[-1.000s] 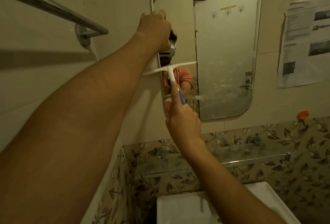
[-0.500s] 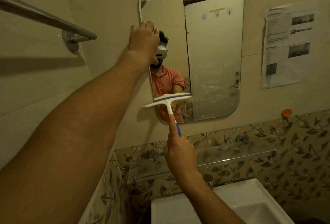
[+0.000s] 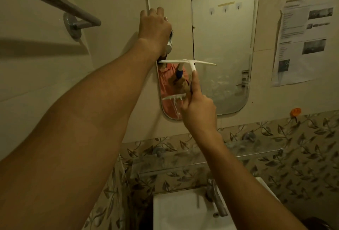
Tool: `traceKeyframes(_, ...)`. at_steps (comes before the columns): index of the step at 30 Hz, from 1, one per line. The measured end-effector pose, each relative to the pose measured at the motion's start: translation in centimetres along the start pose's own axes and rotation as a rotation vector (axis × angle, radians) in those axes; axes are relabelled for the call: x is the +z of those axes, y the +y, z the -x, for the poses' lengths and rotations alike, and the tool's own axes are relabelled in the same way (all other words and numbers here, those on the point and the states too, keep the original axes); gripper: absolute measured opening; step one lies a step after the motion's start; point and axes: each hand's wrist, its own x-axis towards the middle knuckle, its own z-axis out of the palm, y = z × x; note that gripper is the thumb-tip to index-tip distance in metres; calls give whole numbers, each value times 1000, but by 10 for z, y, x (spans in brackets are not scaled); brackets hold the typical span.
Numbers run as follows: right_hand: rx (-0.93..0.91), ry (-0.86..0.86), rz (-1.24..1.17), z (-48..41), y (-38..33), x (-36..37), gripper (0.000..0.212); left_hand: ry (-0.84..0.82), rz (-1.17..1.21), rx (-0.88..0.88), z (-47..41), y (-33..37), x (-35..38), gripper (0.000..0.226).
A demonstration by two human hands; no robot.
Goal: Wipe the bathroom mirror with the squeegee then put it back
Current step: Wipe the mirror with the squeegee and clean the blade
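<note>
- Head view: the squeegee (image 3: 189, 64) lies blade-flat across the mirror (image 3: 222, 42) at mid height, toward its 9 o'clock side, with the handle pointing to 6 o'clock.
- Our right hand (image 3: 199, 109) has its fingers wrapped round the handle, forefinger stretched along it, we judge to press the blade evenly.
- Our left hand (image 3: 154, 27) hooks its fingers over the mirror's edge at 10 o'clock, likely steadying the glass.
- Half a second ago the blade sat near the mirror's 6 o'clock rim. Now it is higher, with a foam line (image 3: 173, 97) below it.
</note>
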Motion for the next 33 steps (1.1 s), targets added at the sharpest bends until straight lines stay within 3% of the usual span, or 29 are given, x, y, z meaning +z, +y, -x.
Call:
traceKeyframes(12, -2, 1, 111, 48, 34, 31, 79, 35, -29, -13, -1, 1, 6, 70)
traceKeyframes(21, 45, -88, 179, 79, 56, 36, 77, 34, -47, 2, -2, 0, 5, 68)
traceKeyframes(33, 100, -175, 199, 102, 72, 32, 89, 31, -51, -4, -3, 1, 5, 71)
